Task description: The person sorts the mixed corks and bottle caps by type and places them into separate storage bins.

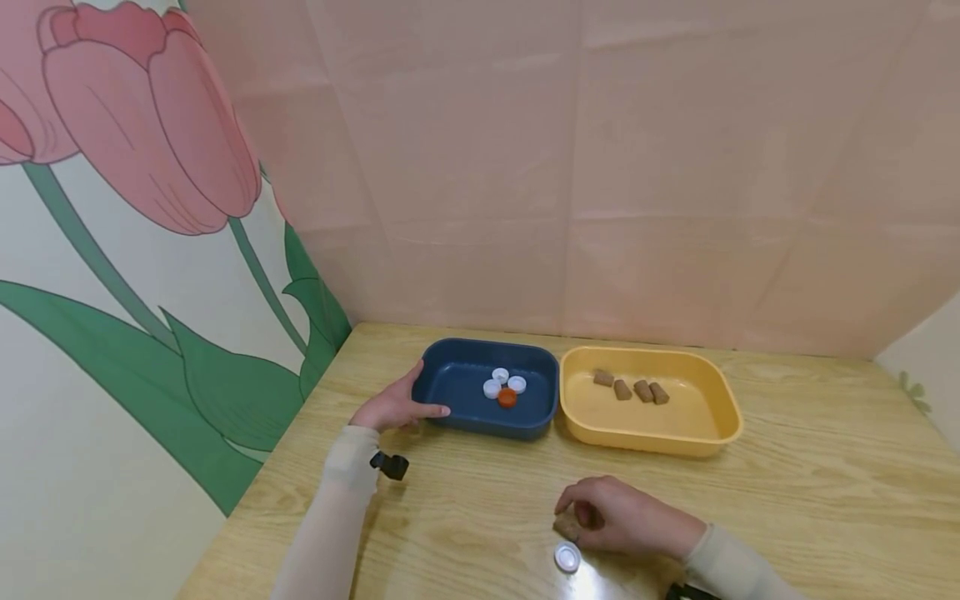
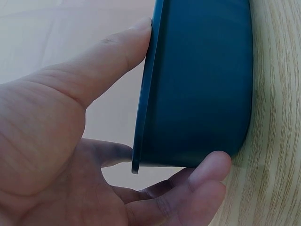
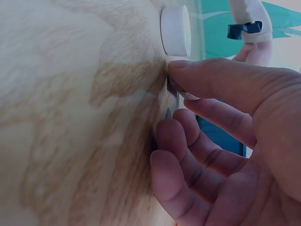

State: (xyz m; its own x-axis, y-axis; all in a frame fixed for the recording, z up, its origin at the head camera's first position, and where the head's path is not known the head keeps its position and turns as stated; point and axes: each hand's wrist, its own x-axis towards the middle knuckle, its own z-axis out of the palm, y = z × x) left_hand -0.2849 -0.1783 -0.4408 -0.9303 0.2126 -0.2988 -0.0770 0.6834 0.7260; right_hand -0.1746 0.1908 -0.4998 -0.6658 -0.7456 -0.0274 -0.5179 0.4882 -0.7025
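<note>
My left hand (image 1: 393,406) holds the left end of a blue tray (image 1: 457,393). In the left wrist view the thumb presses the rim while the other fingers bend around the tray's end wall (image 2: 197,94). Over the front of the table, my right hand (image 1: 630,517) pinches a brown cork stopper (image 1: 567,527) between thumb and index finger, low at the tabletop. The right wrist view shows the cork (image 3: 184,89) partly hidden by the thumb. Right beside it lies a white bottle cap (image 1: 567,557).
Several white caps (image 1: 492,388) and an orange cap (image 1: 507,398) lie inside the blue tray. A yellow tray (image 1: 637,438) stands against its right side, with several cork stoppers (image 1: 622,390) in it. Behind the wooden table (image 1: 465,500) rises a pink-covered wall (image 1: 480,208).
</note>
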